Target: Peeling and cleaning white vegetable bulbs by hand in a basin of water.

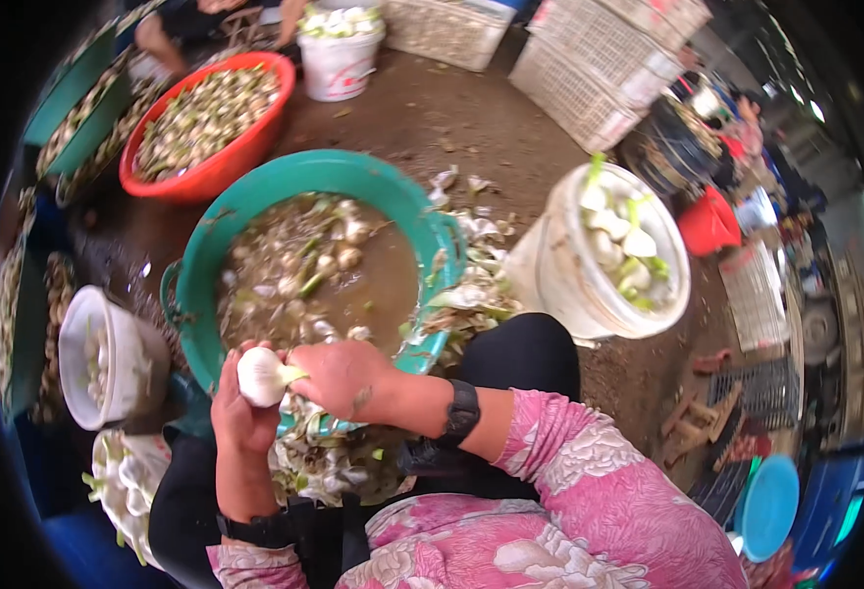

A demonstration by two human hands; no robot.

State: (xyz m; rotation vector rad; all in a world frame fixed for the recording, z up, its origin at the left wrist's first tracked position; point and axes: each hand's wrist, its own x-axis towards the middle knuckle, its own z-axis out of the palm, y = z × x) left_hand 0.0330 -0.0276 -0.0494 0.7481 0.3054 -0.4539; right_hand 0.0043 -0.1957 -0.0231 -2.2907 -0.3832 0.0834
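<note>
A peeled white garlic bulb with a short green stem rests in my left hand, its fingers around the far side. My right hand is closed at the stem end of the same bulb. Both hands are over the near rim of a green plastic tub, in which unpeeled bulbs lie in muddy water. Peeled skins are heaped beside the tub and below my wrists. A white bucket at the right holds peeled bulbs with green stems.
A red basin of garlic stands beyond the tub at the left. A small white bucket and a bag of garlic bulbs are at my left. Plastic crates are stacked at the back. Other people sit farther off.
</note>
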